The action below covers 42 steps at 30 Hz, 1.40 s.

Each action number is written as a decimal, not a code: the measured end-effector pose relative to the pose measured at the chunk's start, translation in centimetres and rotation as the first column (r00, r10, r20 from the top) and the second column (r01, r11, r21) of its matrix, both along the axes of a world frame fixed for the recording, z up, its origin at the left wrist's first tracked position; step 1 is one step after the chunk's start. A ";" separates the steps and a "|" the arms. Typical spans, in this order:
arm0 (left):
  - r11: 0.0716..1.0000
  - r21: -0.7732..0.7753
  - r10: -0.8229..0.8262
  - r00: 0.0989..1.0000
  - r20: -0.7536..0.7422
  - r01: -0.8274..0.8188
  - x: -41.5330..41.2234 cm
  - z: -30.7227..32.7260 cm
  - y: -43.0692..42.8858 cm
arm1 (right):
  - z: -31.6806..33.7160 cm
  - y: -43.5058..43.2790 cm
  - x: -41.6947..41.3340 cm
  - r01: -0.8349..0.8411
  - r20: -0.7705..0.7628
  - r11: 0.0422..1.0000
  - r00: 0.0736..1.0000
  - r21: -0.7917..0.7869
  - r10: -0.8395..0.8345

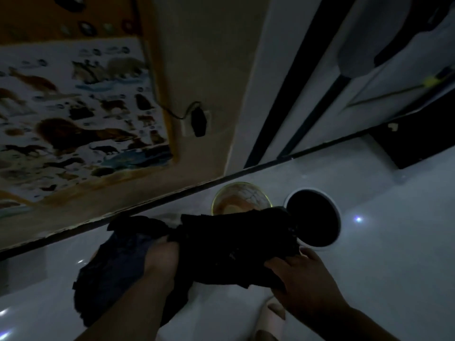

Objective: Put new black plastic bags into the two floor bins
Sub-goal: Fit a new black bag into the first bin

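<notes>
I saw my left hand (161, 262) and right hand (302, 279) both clamped on a crumpled, matte black plastic bag (234, 247) held near me, above the glossy white floor (381, 254). Beyond it stood a round translucent yellowish bin (240, 193) and, right, a white-rimmed round bin (314, 217). No readable writing.

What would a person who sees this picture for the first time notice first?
First, the two hands low in the middle: the left hand and the right hand both grip a crumpled black plastic bag. Just beyond it on the pale floor stand a yellowish bin and, to its right, a white-rimmed bin that looks dark inside. On the wall at upper left hangs a colourful animal poster.
</notes>
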<state>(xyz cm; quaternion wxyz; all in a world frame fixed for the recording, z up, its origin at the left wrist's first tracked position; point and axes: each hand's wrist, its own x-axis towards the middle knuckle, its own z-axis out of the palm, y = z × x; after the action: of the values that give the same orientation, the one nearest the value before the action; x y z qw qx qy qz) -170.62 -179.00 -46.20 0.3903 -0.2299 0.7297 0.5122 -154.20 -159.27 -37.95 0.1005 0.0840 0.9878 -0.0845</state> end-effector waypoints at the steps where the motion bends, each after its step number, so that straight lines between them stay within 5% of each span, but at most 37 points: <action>1: 0.998 0.043 0.038 0.999 -0.007 -0.038 0.4 0.8 1.3 | -0.5 1.3 0.7 0.040 0.046 0.999 0.998 0.004 -0.041; 3: 0.979 0.180 0.096 0.995 0.025 -0.099 1.2 2.5 5.2 | -1.6 4.9 2.3 0.094 0.184 0.995 0.978 0.025 -0.097; 8: 0.909 0.386 0.138 0.987 0.078 -0.158 3.4 5.9 13.4 | -3.7 14.2 6.6 0.367 0.595 0.898 0.788 -0.242 -0.162; 10: 0.907 0.403 0.102 0.992 0.072 -0.122 4.6 6.8 16.3 | -3.6 16.9 7.7 0.538 0.602 0.753 0.761 -0.379 -0.241; 13: 0.900 0.428 0.054 0.996 0.068 -0.078 6.0 7.2 19.5 | -4.8 19.3 7.7 0.795 0.456 0.481 0.607 -0.370 -0.651; 15: 0.893 0.447 0.027 0.997 0.070 -0.055 6.7 7.0 21.1 | -5.9 19.1 6.8 0.838 0.384 0.447 0.542 -0.314 -0.748; 17: 0.884 0.465 0.016 0.996 0.085 -0.054 7.2 7.1 22.3 | -7.5 17.9 6.3 0.841 0.458 0.493 0.537 -0.223 -0.708; 19: 0.873 0.484 0.015 0.996 0.090 -0.057 7.5 7.1 23.4 | -10.1 17.1 6.6 0.875 0.520 0.419 0.483 -0.244 -0.705; 20: 0.866 0.495 0.022 0.995 0.096 -0.067 7.7 7.1 23.8 | -11.2 17.6 6.8 0.880 0.557 0.395 0.474 -0.265 -0.682; 22: 0.868 0.492 0.026 0.996 0.088 -0.067 7.6 6.9 24.2 | -12.8 19.2 8.9 0.603 0.617 0.796 0.649 -0.061 -0.444; 23: 0.880 0.474 0.013 0.998 0.068 -0.044 7.4 6.7 24.4 | -13.4 19.3 8.8 0.667 0.591 0.739 0.635 -0.095 -0.497; 24: 0.896 0.443 -0.002 0.999 0.044 -0.018 7.1 6.4 24.6 | -13.5 19.8 9.0 0.853 0.573 0.475 0.504 -0.215 -0.646; 25: 0.911 0.413 -0.019 1.000 0.019 0.010 6.8 6.2 24.6 | -13.2 21.3 9.3 0.888 0.579 0.390 0.457 -0.246 -0.676; 26: 0.922 0.386 -0.029 1.000 -0.003 0.028 6.5 6.0 24.7 | -12.1 22.1 9.4 0.835 0.539 0.498 0.537 -0.233 -0.649; 28: 0.936 0.349 -0.031 0.999 -0.031 0.040 6.0 5.7 25.0 | -10.8 24.0 9.2 0.805 0.454 0.512 0.592 -0.299 -0.666; 33: 0.944 0.323 0.082 0.996 -0.046 -0.063 4.2 4.7 24.9 | -8.2 26.9 7.3 0.763 0.330 0.341 0.573 -0.550 -0.750; 38: 0.932 0.361 0.059 0.995 -0.076 -0.028 2.0 5.0 21.5 | -6.4 26.4 2.8 0.684 0.381 0.135 0.546 -0.717 -0.746; 42: 0.946 0.318 0.083 0.996 -0.044 -0.065 0.6 4.9 18.0 | -5.9 24.8 -1.8 0.621 0.407 0.083 0.603 -0.779 -0.686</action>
<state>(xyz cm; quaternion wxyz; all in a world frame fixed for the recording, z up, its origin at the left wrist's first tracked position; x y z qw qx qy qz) -169.99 -161.03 -41.27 0.3818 -0.1771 0.6399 0.6429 -156.04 -134.51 -43.81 0.0478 0.4468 0.6490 -0.6139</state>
